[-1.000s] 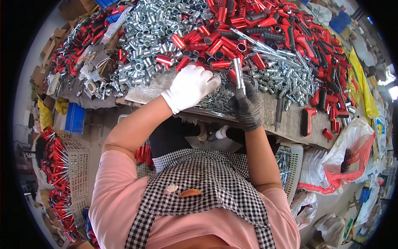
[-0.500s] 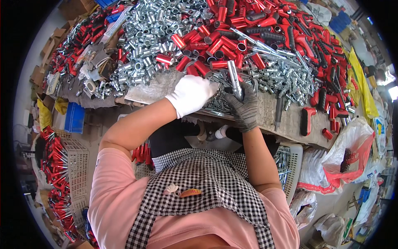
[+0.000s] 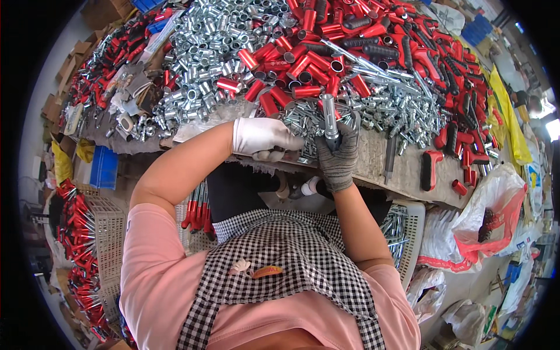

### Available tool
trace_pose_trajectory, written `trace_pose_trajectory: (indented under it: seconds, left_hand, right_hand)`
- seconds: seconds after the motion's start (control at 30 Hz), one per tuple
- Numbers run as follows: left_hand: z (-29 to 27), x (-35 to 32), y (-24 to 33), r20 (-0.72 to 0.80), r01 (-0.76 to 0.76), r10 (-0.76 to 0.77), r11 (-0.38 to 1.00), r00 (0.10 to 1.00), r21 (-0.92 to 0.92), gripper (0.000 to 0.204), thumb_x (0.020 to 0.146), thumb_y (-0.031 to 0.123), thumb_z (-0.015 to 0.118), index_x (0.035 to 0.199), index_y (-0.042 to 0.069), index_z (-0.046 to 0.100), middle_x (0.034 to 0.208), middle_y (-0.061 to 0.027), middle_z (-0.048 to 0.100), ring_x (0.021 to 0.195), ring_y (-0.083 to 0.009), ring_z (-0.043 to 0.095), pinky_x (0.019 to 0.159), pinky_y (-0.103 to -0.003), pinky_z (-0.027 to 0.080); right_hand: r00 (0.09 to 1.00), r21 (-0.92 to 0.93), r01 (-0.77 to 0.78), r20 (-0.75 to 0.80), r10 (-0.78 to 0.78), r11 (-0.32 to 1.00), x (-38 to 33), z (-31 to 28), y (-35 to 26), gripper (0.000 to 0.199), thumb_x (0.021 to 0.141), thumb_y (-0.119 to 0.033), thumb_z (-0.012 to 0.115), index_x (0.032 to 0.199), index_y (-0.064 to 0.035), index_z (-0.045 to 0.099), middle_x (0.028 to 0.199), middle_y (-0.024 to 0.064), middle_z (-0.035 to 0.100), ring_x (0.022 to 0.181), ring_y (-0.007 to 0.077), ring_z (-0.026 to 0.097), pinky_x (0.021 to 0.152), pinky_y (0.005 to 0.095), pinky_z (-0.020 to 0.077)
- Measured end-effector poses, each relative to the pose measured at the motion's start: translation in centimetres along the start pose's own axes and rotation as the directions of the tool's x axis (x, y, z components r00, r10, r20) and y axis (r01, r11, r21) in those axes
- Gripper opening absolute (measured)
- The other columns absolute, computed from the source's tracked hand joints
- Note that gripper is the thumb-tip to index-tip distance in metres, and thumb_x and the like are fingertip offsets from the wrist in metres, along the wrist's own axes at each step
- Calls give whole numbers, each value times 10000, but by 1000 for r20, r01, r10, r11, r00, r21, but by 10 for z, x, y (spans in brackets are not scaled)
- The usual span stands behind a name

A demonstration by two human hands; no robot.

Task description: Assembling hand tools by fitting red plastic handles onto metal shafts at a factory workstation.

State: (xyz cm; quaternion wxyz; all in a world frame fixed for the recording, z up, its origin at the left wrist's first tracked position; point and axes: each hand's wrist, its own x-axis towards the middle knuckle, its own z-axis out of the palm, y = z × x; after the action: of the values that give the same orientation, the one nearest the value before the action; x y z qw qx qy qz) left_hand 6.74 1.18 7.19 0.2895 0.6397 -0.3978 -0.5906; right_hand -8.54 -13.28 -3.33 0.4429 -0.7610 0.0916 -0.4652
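My right hand [image 3: 339, 153], in a grey knit glove, grips the lower end of a shiny metal tube [image 3: 329, 114] that points away from me. My left hand [image 3: 262, 137], in a white glove, is at the table's front edge, just left of the right hand. Its fingers are closed and reach toward the right; what they hold, if anything, cannot be made out. Beyond both hands lies a heap of small metal pins and bolts [image 3: 301, 118]. Red tubes [image 3: 268, 105] lie right behind that heap.
Short silver sleeves [image 3: 204, 55] are piled at the back left. Red-and-black handles [image 3: 429, 169] spread along the right side. A flat dark metal bar [image 3: 390, 160] lies near the front edge. Crates [image 3: 108, 233] with red-handled tools stand at the left; a white sack [image 3: 490, 216] is at the right.
My left hand has drawn back from the pin heap toward the table edge, its fingers now turned to the right. My right hand has lowered slightly, still holding the metal tube.
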Motion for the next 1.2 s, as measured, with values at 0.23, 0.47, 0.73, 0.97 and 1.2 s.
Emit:
trace_pose_trajectory:
  seconds: [0.23, 0.47, 0.73, 0.97, 1.2]
  left_hand:
    - [-1, 9, 2, -247, 55, 30, 942, 969, 332, 467, 908, 491, 600, 956, 38, 702, 704, -123, 656, 618, -197, 623, 578, -328, 477]
    - [16, 6, 6, -359, 142, 584, 384, 728, 912, 447, 841, 369, 668, 1159, 58, 613, 849, -143, 653, 798, -324, 651, 713, -409, 518]
    - [21, 10, 2, -272, 408, 785, 27, 557, 913, 269, 859, 197, 560, 1098, 84, 607, 698, -62, 586, 694, -232, 640, 582, -385, 485]
    - [18, 13, 5, -625, 303, 461, 596, 630, 744, 336, 829, 332, 668, 1041, 72, 667, 738, -148, 654, 712, -307, 665, 662, -423, 516]
    - [-2, -7, 22, -434, 185, 167, 729, 885, 659, 413, 818, 412, 661, 990, 42, 726, 787, -182, 675, 723, -314, 667, 693, -383, 504]
  right_hand:
    - [987, -20, -150, 49, 151, 988, 6, -5, -13, 450, 770, -41, 755, 1155, -56, 522, 1018, 86, 627, 868, 173, 589, 784, 325, 496]
    - [830, 610, -554, 349, 435, 567, 23, -16, -12, 466, 869, -231, 742, 1214, -12, 519, 983, 73, 664, 768, 131, 626, 677, 258, 526]
    - [788, 578, -615, 423, 447, 537, 26, -19, -14, 488, 820, -194, 787, 1186, 17, 541, 953, 83, 662, 785, 146, 644, 676, 277, 544]
    - [939, 231, -336, 156, 306, 913, 11, -8, -9, 469, 780, -4, 746, 1192, -22, 523, 964, 69, 652, 833, 160, 632, 768, 295, 528]
    - [995, -67, -99, -17, 98, 993, -1, -3, 16, 391, 764, -4, 761, 1092, -34, 550, 932, 54, 649, 829, 140, 617, 768, 303, 512]
